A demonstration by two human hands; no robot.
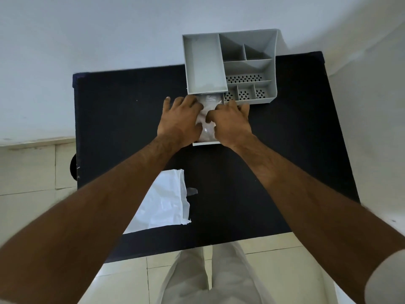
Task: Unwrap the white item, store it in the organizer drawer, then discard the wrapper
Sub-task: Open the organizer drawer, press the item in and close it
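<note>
A grey organizer (249, 69) with several compartments stands at the far side of the black table. Its drawer (207, 143) is pulled out toward me. A white item (207, 116) lies inside the drawer, partly covered by my fingers. My left hand (180, 120) presses on its left side and my right hand (232, 120) on its right side, both with fingers spread over it. The white wrapper (163, 202) lies flat and crumpled on the table near the front edge, partly under my left forearm.
The black table (122, 110) stands against a pale wall. Tiled floor shows to the left and in front, and my light trousers (208, 279) are below the table's front edge. A small piece of clear tape (192, 191) lies beside the wrapper.
</note>
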